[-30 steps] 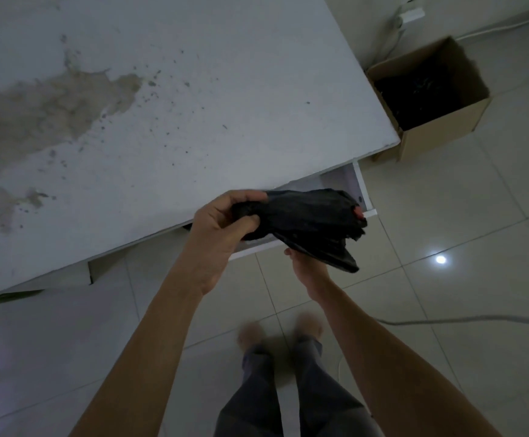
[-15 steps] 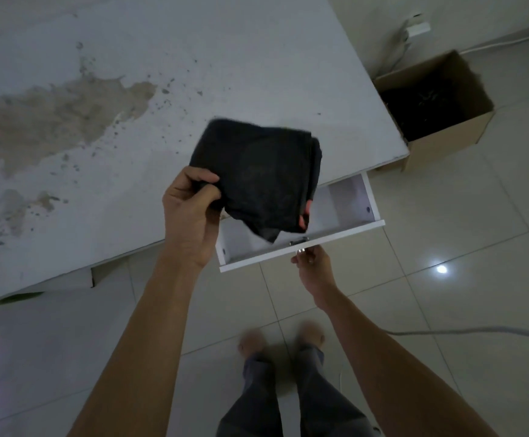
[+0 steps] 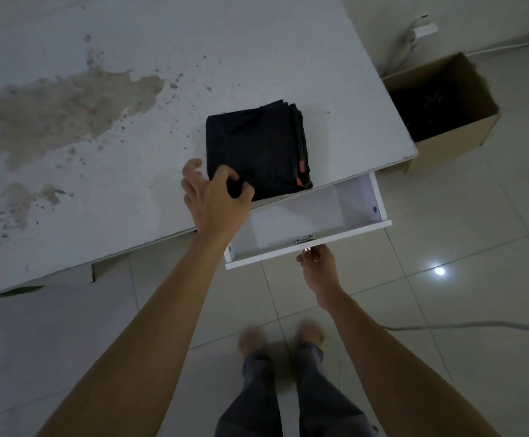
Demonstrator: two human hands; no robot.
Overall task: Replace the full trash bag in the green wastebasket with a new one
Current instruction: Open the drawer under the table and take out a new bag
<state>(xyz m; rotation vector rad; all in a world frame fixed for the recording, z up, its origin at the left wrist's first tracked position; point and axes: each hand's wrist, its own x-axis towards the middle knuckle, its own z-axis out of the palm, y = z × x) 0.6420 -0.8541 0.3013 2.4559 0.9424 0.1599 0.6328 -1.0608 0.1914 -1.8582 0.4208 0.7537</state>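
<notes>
Just beyond the left hand (image 3: 216, 200), whose fingers (image 3: 225, 176) pinched its near-left corner, the folded bag stack (image 3: 257, 152) lay at the bench (image 3: 131, 42) edge (right hand (image 3: 318, 263) gripping the drawer handle (image 3: 304, 240)).

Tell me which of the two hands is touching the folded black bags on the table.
The left hand: its fingers rest on the near corner of the folded black bags. The right hand is lower, at the open drawer's metal handle.
</notes>
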